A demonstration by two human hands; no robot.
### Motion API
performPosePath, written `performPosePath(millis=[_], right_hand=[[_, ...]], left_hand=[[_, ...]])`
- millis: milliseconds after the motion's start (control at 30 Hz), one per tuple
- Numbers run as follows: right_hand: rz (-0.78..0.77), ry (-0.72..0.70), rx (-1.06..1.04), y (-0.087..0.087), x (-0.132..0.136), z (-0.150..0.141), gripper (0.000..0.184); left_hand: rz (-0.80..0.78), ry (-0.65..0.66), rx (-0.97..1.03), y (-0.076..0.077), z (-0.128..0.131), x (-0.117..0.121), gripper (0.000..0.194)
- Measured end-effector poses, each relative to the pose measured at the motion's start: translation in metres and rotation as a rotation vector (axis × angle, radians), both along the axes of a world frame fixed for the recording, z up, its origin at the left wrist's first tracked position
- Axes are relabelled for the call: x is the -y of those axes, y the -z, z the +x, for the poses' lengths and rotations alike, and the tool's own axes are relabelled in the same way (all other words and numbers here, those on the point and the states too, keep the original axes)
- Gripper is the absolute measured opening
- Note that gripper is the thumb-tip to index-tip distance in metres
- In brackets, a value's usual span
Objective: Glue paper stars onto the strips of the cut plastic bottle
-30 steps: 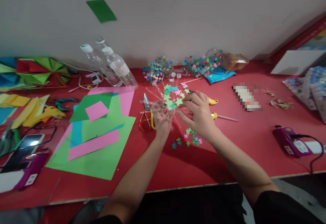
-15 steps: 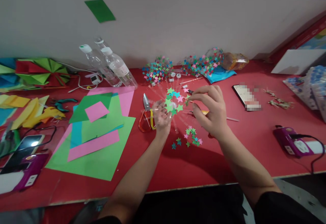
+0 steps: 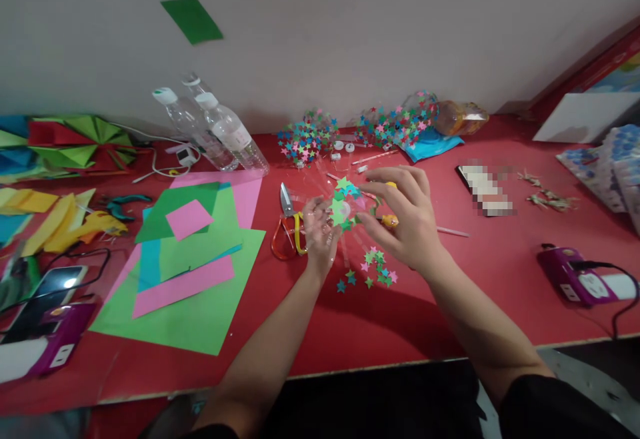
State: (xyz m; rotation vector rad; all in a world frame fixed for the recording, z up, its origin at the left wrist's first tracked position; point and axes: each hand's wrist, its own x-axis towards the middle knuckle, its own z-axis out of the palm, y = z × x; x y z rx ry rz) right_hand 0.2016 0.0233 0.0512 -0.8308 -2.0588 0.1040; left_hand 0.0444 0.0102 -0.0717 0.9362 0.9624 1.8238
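Observation:
My left hand [image 3: 321, 234] is closed around a clear plastic piece with strips fanning out and paper stars [image 3: 339, 210] in green, blue and pink on it. The plastic is hard to make out against the red table. My right hand [image 3: 407, 216] sits at the right side of this piece, thumb and fingers apart, fingertips close to its stars. Whether the fingertips touch them I cannot tell. Loose paper stars [image 3: 380, 267] lie on the table below. Red-and-yellow-handled scissors [image 3: 287, 226] lie just left of my left hand.
Two star-covered clear pieces, one on the left [image 3: 307, 138] and one on the right [image 3: 400, 121], stand at the wall. Plastic bottles [image 3: 233, 129], coloured paper sheets [image 3: 190, 306] and a yellow glue gun [image 3: 90, 227] are on the left. A phone [image 3: 483, 189] and a purple device [image 3: 567, 276] lie right.
My right hand has moved slightly left to the held piece, and its fingers, pinched around a green star before, are now spread. The held piece has turned a little.

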Motion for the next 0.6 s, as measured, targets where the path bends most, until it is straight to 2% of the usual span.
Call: performPosePath(millis=[100, 267, 333, 433, 600], right_hand=[[-0.056, 0.04, 0.005, 0.002, 0.0, -0.004, 0.031], [-0.128, 0.023, -0.044, -0.001, 0.001, -0.004, 0.022], [-0.16, -0.017, -0.1, -0.006, 0.001, 0.001, 0.016], [-0.218, -0.05, -0.171, -0.013, -0.004, 0.012, 0.015], [-0.264, -0.124, -0.101, -0.014, -0.015, 0.023, 0.018]], left_hand=[[-0.019, -0.033, -0.011, -0.003, 0.002, 0.001, 0.061], [-0.051, -0.025, 0.006, -0.001, 0.0, 0.0, 0.063], [-0.071, 0.001, 0.028, 0.002, -0.003, -0.001, 0.063], [-0.111, 0.067, 0.112, 0.003, -0.007, -0.003, 0.053], [-0.167, 0.172, 0.259, -0.007, -0.009, -0.005, 0.039]])
